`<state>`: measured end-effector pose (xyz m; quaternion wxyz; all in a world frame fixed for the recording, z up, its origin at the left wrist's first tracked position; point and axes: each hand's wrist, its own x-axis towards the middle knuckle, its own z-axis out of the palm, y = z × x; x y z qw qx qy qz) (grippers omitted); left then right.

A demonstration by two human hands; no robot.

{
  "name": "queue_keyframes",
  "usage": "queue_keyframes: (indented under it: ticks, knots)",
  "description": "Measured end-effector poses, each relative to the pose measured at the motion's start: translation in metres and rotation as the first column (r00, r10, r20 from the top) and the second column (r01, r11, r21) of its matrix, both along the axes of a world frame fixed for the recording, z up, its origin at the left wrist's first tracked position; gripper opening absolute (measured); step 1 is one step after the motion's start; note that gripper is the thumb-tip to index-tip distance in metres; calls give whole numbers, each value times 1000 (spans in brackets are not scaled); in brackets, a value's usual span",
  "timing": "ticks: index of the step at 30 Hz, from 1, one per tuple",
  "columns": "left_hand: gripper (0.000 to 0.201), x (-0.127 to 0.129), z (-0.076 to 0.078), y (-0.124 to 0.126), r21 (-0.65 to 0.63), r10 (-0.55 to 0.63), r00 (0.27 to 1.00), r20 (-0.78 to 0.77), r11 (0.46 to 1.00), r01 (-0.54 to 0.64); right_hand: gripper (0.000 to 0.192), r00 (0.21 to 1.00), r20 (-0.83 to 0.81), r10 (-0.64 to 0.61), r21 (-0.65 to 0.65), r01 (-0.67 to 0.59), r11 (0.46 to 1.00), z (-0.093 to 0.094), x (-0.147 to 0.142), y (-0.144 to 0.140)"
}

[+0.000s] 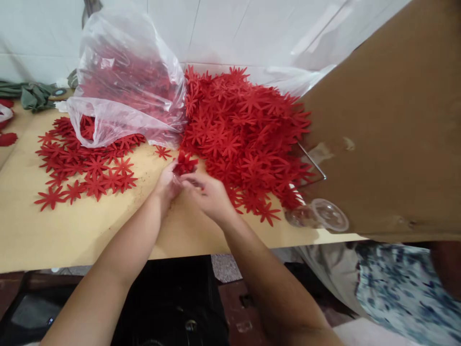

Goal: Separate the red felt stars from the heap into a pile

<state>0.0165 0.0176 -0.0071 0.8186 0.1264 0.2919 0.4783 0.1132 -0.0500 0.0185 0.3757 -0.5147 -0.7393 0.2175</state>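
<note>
My left hand point(166, 185) and my right hand point(209, 194) meet over the middle of a tan table point(90, 230). Both pinch one small bunched red felt flower point(185, 163) between their fingertips. Just right of the hands lies a big heap of flat red felt flowers point(245, 134). To the left, several more red felt flowers point(86, 163) are spread flat on the table. A clear plastic bag point(126, 81) with more red flowers inside stands behind the hands.
A large brown cardboard sheet point(389, 125) fills the right side. A clear plastic lid or cup point(326, 215) and a thin metal rod point(312, 161) sit by the heap's right edge. Green cloth point(34, 93) lies far left. Patterned fabric point(403, 288) shows at lower right.
</note>
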Motion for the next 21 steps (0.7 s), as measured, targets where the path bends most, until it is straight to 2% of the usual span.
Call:
queue_keyframes:
  ticks: [2,4,6,8,10,14,17,21]
  knots:
    - [19,5,-1,-1,51,-33,999,-11,998,34,32,983,-66,-171,62,175,983,7,17,11]
    - [17,9,0,-3,100,-69,997,-38,992,72,45,964,-64,-257,109,263,959,8,25,24]
    - [23,10,3,-4,132,-104,993,-49,985,109,53,972,-43,-232,64,235,970,2,26,36]
    - [35,7,6,-4,158,-118,992,-34,980,122,47,979,-91,-183,-7,183,983,-8,22,46]
    - [44,3,7,-3,176,-102,994,-40,979,108,37,962,-226,-150,-54,142,988,-18,19,52]
    - [30,-1,3,0,219,-74,973,-217,968,123,27,862,-485,-145,-172,69,983,-31,21,57]
    - [23,2,0,2,252,-64,946,-317,956,149,24,825,-524,-210,-192,126,973,-34,27,57]
    - [22,8,1,1,273,-43,941,-335,952,141,23,825,-499,-263,-154,215,965,-33,31,56]
